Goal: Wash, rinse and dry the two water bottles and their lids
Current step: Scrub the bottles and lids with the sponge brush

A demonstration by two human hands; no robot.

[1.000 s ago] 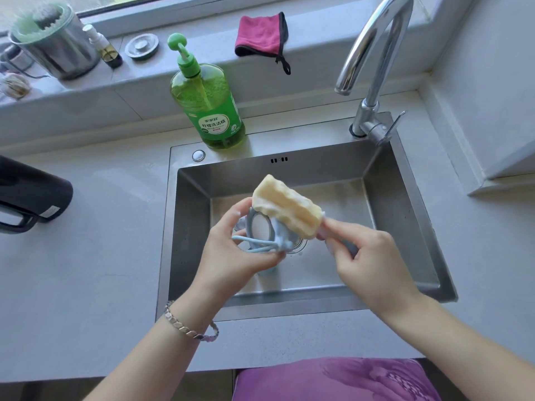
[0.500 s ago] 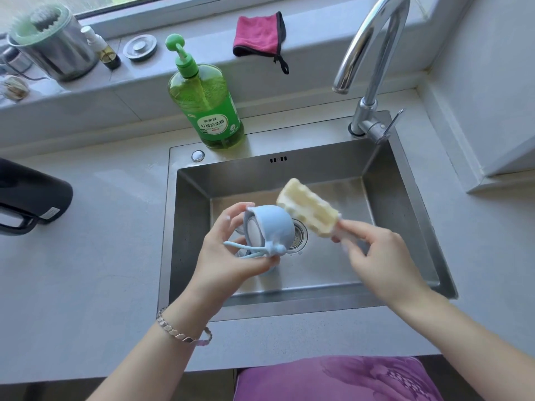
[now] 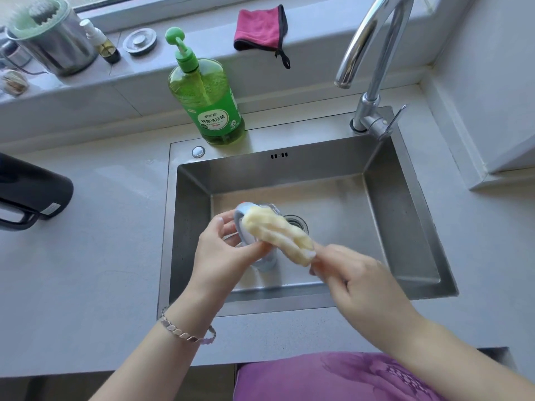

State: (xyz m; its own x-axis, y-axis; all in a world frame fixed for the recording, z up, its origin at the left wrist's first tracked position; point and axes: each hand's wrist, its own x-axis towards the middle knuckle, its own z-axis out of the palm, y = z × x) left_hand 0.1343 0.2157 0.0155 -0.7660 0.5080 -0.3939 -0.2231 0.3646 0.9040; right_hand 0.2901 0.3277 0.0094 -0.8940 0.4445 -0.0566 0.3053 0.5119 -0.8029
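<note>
Over a stainless steel sink (image 3: 405,215), a person's left hand (image 3: 223,253) closes around a pale blue bottle lid (image 3: 241,224), holding it above the basin near the drain (image 3: 296,222). The right hand (image 3: 356,279) pinches one end of a yellow sponge (image 3: 278,235), whose other end presses against the lid. A silver bracelet (image 3: 185,332) circles the left wrist. A green bottle of dish soap (image 3: 208,102) stands on the sink's back edge, left of the curved faucet (image 3: 373,53). A pink cloth (image 3: 260,27) lies on the windowsill behind, and a black kettle (image 3: 31,195) rests on the grey tabletop (image 3: 86,270) to the left.
</note>
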